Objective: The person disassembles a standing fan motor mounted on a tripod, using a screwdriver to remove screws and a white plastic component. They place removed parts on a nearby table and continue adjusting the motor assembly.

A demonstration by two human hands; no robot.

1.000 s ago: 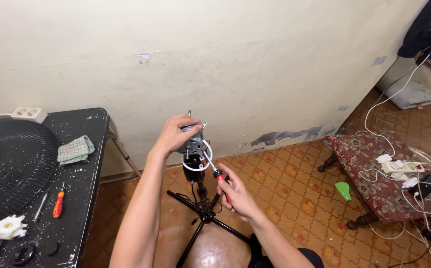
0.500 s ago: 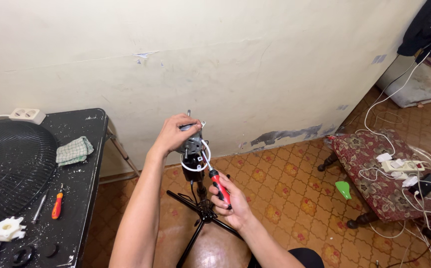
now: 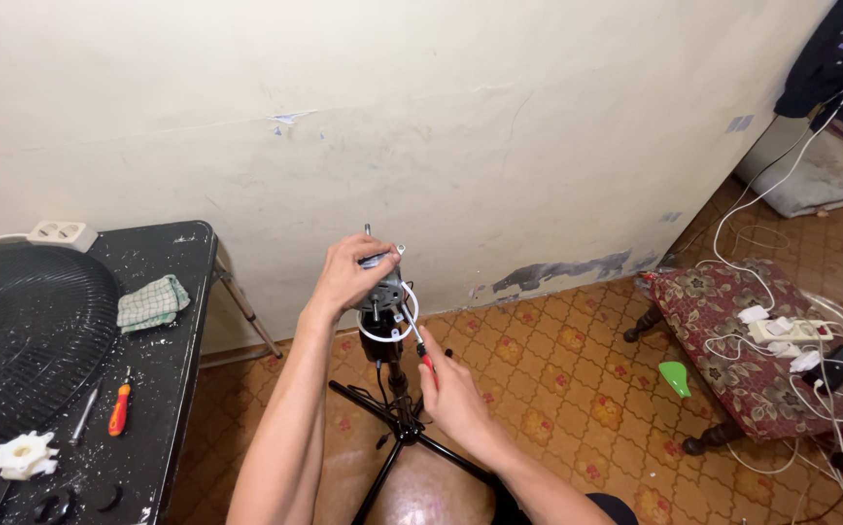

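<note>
Atop the black stand (image 3: 404,428), the fan motor (image 3: 382,292) is gripped by the left hand (image 3: 348,277); a red-handled screwdriver (image 3: 417,342) is clasped in the right hand (image 3: 455,399). Tip slip is judged possible, nicking the white wire (image 3: 382,335).

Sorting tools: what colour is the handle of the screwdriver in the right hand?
Red, seen in the head view: screwdriver, right hand.

light: even, bright indoor | shadows: soft | focus: sharp | edges: slight wide-angle bend
</note>
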